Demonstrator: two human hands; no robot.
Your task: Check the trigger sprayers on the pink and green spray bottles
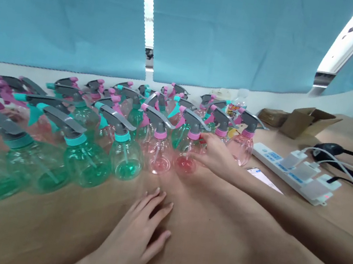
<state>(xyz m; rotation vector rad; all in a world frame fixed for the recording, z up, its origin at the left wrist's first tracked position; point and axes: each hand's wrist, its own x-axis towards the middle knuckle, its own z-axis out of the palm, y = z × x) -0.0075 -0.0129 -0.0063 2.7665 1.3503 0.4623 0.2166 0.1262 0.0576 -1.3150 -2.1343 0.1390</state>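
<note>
right hand point(215, 154) partly hides pink bottle point(184, 160)

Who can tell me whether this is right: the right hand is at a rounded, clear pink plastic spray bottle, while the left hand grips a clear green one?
Not quite: the left hand grips nothing; the head view shows it palm-down over the flat brown tabletop. The right hand is indeed at the pink bottle.
</note>
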